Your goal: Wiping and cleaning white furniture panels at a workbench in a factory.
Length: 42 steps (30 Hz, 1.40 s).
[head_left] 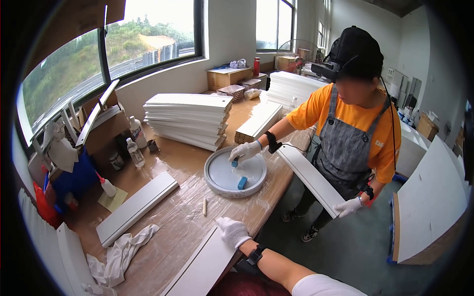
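Nearest the camera, a white grooved board (202, 261) runs up from the lower edge. The right hand (233, 232), white-gloved, lies over its far end; whether it grips or merely rests, I cannot tell. The left hand is out of view, so I cannot tell its state.

From the far left, white panels (71, 256) stand beside a crumpled white cloth (123, 251). Behind sits a blue bin (79, 180), near a white bottle (138, 133) with a dark label too small to read, and a clear bottle (135, 153). A red-tipped squeeze bottle (107, 186) stands by another white board (138, 207). The brown table (182, 217) has a glossy, wrinkled film, with a stack of white boards (185, 123) toward the windows (160, 34).

Right of a small stick (205, 206), a round grey tray (211, 185) holds a blue block (242, 183). A co-worker (345, 133) grasps another blue block (234, 163) above it and holds a board (308, 177) in the other hand; pale print on the orange sleeve is blurred. Beyond lie a grey-green floor (296, 261) and a pile of white sheets (434, 207).
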Each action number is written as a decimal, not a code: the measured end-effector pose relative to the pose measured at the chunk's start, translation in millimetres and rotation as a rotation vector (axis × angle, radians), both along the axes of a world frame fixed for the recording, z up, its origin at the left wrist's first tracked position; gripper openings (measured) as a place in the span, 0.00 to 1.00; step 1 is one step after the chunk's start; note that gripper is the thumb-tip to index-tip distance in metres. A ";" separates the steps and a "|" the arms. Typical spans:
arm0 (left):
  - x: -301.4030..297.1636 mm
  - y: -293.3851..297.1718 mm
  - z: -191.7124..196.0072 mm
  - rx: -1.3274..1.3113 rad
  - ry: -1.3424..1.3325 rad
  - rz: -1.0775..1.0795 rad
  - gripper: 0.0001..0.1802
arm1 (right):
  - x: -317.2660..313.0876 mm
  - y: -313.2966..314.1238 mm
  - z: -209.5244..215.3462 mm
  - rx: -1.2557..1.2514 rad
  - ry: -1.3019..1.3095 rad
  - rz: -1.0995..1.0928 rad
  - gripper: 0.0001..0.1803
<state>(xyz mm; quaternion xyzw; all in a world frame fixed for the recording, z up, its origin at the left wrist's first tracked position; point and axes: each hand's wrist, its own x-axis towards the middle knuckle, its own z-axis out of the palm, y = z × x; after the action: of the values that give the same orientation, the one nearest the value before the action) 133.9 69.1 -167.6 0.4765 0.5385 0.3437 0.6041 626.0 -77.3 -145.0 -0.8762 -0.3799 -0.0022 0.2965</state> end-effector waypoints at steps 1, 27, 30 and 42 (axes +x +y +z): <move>0.9 -2.0 -0.6 0.001 -0.010 0.003 0.19 | 1.7 1.8 -1.0 -0.055 0.058 -0.141 0.16; -2.2 -29.0 -1.9 -0.017 0.086 0.004 0.13 | -3.4 5.1 25.7 -0.211 -0.073 -0.263 0.21; 2.1 -31.1 0.9 0.005 0.081 0.016 0.11 | -1.0 1.4 27.0 -0.241 -0.066 -0.192 0.20; -6.2 -21.1 18.3 0.113 0.045 0.015 0.09 | -9.4 -3.1 -3.9 -0.049 -0.175 -0.015 0.22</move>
<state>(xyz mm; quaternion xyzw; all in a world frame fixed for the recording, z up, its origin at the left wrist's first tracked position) 127.7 48.0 -149.4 0.5136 0.5350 0.3673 0.5613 616.6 -80.3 -148.9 -0.8826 -0.3975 -0.0714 0.2406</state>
